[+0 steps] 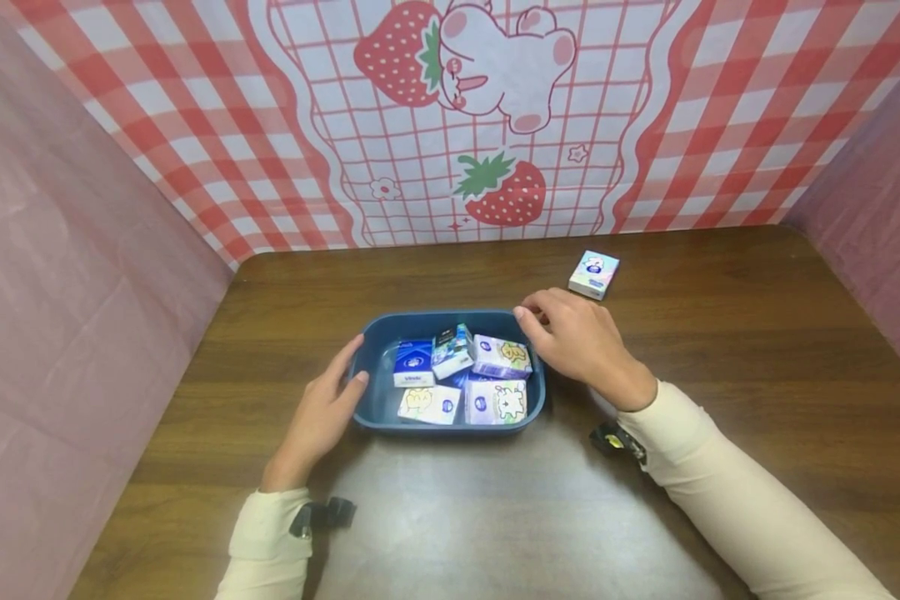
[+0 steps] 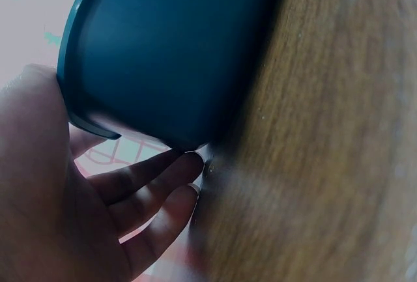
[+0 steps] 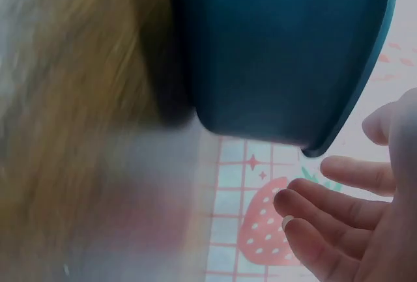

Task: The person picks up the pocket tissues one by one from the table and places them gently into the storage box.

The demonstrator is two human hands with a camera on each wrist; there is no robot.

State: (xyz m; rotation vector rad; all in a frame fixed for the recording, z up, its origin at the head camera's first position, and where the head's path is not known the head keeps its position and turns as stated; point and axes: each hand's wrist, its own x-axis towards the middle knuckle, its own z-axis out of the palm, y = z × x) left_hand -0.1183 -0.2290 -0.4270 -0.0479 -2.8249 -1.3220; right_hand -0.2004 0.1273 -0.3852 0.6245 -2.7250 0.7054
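A dark blue plastic bin stands on the table with several tissue packs inside. Among them are a blue pack, a dark patterned pack and pale packs with cartoon animals, such as the one at front right. My left hand holds the bin's left end, thumb at the rim and fingers against the outer wall. Beside the far right corner is my right hand, its loosely bent fingers just off the bin in the right wrist view. Nothing is in its grasp.
One more pale tissue pack lies on the wooden table, beyond my right hand. A red checked cloth with strawberries hangs behind the table's back edge. Pink cloth borders the left side.
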